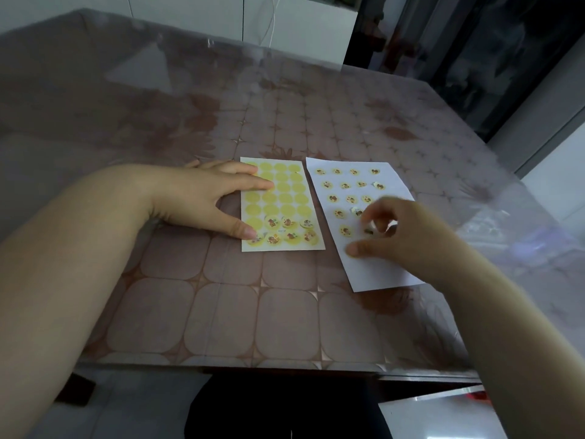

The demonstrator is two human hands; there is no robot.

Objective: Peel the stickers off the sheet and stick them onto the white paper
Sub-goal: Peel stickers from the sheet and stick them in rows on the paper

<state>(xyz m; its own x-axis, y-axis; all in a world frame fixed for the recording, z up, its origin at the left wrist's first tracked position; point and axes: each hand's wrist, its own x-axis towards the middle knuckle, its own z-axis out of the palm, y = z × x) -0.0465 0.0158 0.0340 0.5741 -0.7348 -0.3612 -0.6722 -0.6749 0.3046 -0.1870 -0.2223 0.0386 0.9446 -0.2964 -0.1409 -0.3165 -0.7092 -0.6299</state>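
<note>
Left hand (202, 198): fingers spread, pinning sheet (281, 204) | Right hand (399, 232): fingers pinching sticker (368, 231) over paper (373, 267) | Risk: sticker folding, overlapping neighbours

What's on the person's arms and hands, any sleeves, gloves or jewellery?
Nothing worn: the left hand and right hand are bare, no gloves, rings or watch visible. Both forearms are bare to the frame edge, no sleeves in view. Fingers have short, unpainted nails.

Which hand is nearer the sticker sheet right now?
Left. The left hand rests on the sticker sheet, fingers on its left edge; the right hand is over the white paper beside it.
</note>
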